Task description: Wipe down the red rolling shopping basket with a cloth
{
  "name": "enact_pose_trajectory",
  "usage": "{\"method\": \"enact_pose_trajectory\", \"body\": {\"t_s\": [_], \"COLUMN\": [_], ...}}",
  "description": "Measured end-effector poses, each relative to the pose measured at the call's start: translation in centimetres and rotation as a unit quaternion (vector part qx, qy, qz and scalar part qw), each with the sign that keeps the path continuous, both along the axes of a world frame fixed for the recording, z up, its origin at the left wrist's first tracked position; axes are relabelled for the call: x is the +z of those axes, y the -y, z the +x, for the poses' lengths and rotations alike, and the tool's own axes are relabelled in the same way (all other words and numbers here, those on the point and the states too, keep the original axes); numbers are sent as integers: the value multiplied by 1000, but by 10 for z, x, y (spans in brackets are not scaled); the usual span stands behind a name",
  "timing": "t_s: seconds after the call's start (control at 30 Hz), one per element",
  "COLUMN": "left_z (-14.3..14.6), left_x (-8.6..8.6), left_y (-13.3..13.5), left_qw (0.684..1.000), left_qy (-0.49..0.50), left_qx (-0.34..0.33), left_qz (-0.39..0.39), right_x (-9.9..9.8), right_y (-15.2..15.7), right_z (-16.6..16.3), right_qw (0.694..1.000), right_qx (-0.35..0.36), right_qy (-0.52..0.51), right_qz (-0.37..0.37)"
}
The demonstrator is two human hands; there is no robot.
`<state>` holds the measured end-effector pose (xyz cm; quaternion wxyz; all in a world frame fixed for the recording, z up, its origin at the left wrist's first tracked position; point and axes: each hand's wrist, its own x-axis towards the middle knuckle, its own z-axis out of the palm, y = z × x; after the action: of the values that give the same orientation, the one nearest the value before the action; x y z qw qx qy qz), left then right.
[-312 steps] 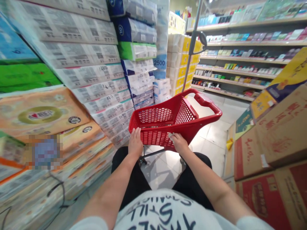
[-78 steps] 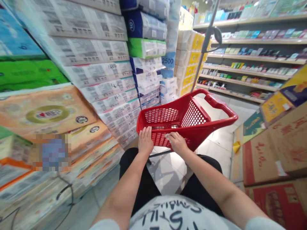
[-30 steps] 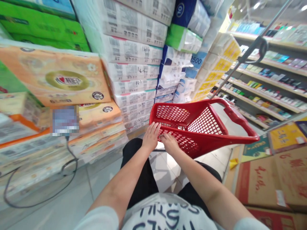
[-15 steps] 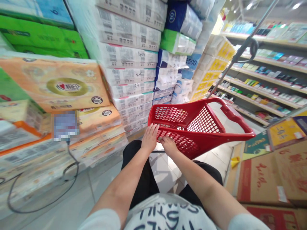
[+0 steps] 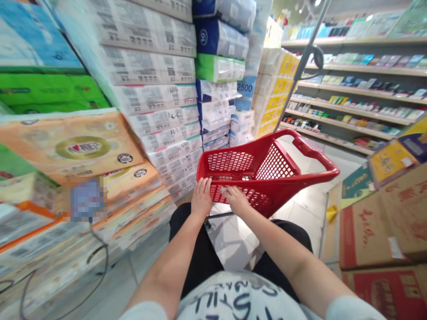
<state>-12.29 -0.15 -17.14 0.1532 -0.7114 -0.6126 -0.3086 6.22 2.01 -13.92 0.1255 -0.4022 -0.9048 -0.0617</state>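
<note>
A red plastic shopping cart (image 5: 283, 186) with perforated walls stands across in front of me, its handle to the right. My left hand (image 5: 202, 198) grips the near left corner, fingers laid over the rim. Just right of it, my right hand (image 5: 236, 200) is closed at the outer face of the near wall, below the rim. A small whitish bit (image 5: 223, 190) shows at its fingertips, too little to name. Through the holes and over the rim, I can make out no goods in the basket.
Tall stacks of wrapped paper packs (image 5: 153, 93) rise behind the cart. Orange tissue packs (image 5: 83, 142) and a blurred-out device (image 5: 86, 199) on a cable are at left. Cardboard boxes (image 5: 370, 235) stand at right; stocked shelves (image 5: 360, 84) lie beyond a slanting pole (image 5: 300, 66).
My view has turned slightly, so the cart and stacks appear further left. Both hands stay at the near wall, and the whitish bit at my right fingertips shows more clearly.
</note>
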Motion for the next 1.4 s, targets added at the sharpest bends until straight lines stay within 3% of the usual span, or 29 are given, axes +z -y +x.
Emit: {"method": "enact_pose_trajectory", "body": {"t_s": [0.1,0.23,0.57,0.73,0.9,1.03,1.13,1.3,1.4], "left_z": [1,4,18,38,55,62,65,66,65], "left_x": [2,7,22,22,26,25,24,25,24], "left_y": [1,2,-1,-3,-8,-11,-12,-11,-10], "left_qw": [1000,1000,997,996,994,994,994,994,995], "left_qy": [-4,0,-60,-80,-106,-104,-103,-104,-100], "left_qx": [-1,12,52,2,-33,-28,-14,-15,-13], "left_qz": [2,5,20,29,11,19,18,3,4], "right_x": [-10,-9,-33,-31,-26,-23,-34,-68,-69], "right_y": [4,5,9,8,11,10,9,17,19], "right_z": [11,21,65,89,112,124,130,136,134], "right_qw": [999,999,990,983,981,975,974,975,975], "right_qx": [-17,-21,-52,-57,-81,-88,-91,-135,-142], "right_qy": [22,-34,-115,-166,-149,-202,-208,-152,-130], "right_qz": [-37,1,-60,-52,-97,-26,-6,-90,-113]}}
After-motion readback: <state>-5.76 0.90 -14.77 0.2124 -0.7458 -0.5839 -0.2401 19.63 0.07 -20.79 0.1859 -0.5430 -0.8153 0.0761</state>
